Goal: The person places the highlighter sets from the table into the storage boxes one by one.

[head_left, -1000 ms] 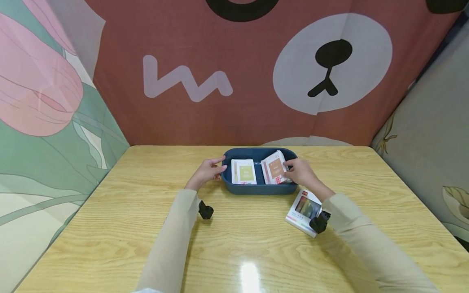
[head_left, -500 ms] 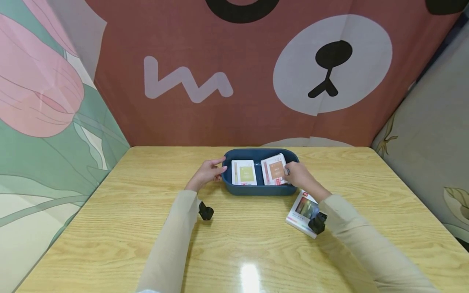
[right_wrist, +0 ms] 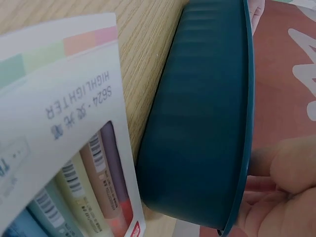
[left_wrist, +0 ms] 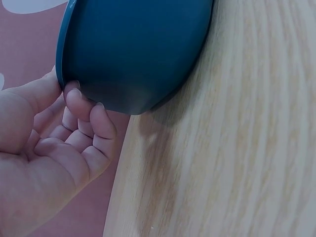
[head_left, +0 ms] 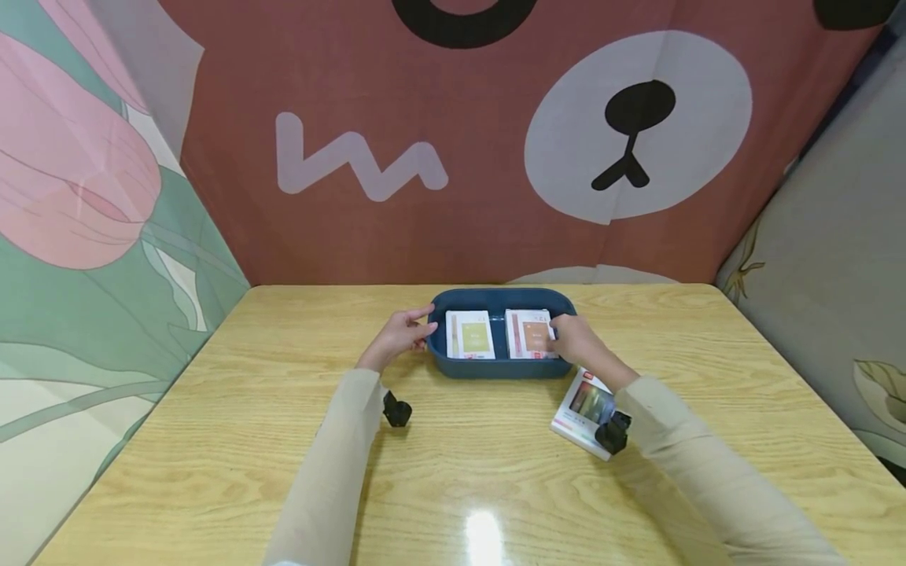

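Note:
A dark blue oblong bin (head_left: 504, 368) stands toward the back of the table. My left hand (head_left: 398, 334) pinches its left rim; in the left wrist view the thumb and fingertips (left_wrist: 79, 102) meet at that rim. Two flat white boxes lie side by side inside: one with a yellow-green label (head_left: 470, 335) at left, one with an orange label (head_left: 531, 335) at right. Reaching in over the right end, my right hand (head_left: 583, 346) grips the orange-labelled box by its right edge. In the right wrist view the bin wall (right_wrist: 197, 118) hides those fingertips.
A white pack of highlighters (head_left: 583, 413) lies on the wooden table (head_left: 453, 464), just in front of the bin's right end and beneath my right wrist. Behind the table hangs a red-brown cloth (head_left: 481, 228) with a cartoon face.
The orange-labelled box, tilted a second ago, has turned straight and settled lower beside the other box, my right hand moving with it. The left hand stays on the rim.

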Action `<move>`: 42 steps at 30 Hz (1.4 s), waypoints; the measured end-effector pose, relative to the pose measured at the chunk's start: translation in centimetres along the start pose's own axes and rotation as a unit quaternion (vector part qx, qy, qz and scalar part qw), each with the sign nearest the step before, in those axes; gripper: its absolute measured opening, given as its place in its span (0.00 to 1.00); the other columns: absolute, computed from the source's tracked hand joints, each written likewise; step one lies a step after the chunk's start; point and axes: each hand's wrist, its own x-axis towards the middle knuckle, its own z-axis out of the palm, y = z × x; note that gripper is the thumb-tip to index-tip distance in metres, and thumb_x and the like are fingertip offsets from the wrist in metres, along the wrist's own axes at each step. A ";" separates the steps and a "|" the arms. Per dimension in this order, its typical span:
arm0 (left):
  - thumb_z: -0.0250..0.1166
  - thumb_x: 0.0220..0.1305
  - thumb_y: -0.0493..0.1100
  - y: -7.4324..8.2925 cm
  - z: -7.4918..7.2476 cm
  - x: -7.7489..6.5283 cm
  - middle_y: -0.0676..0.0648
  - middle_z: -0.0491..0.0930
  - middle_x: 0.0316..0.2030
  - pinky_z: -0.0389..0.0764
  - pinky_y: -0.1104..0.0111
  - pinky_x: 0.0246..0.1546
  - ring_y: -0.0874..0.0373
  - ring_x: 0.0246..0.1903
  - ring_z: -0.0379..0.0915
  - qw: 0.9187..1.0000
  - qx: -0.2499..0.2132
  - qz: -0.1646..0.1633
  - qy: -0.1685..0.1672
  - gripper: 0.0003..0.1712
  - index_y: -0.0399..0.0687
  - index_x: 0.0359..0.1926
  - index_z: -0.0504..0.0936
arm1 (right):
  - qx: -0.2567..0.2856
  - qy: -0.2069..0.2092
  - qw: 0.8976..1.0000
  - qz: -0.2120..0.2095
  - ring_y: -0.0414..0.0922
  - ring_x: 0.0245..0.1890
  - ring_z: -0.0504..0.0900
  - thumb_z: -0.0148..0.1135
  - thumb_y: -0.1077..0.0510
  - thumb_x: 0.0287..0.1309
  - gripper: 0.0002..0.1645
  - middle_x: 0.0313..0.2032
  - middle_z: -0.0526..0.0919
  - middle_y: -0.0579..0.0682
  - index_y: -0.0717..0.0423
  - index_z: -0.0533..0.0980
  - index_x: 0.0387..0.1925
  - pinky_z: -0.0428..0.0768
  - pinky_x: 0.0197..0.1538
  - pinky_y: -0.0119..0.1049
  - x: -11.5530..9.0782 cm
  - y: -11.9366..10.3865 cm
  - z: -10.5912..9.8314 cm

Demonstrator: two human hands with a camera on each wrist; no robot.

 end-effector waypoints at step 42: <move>0.57 0.62 0.40 -0.5 -0.2 0.3 0.46 0.69 0.18 0.70 0.68 0.23 0.59 0.16 0.65 1.000 -0.027 0.009 -0.008 0.27 0.49 0.63 0.65 | 0.092 0.107 0.982 -0.128 0.66 0.59 0.53 0.68 0.52 0.45 0.39 0.59 0.57 0.70 0.67 0.66 0.57 0.57 0.52 0.64 -7.2 4.0 1.5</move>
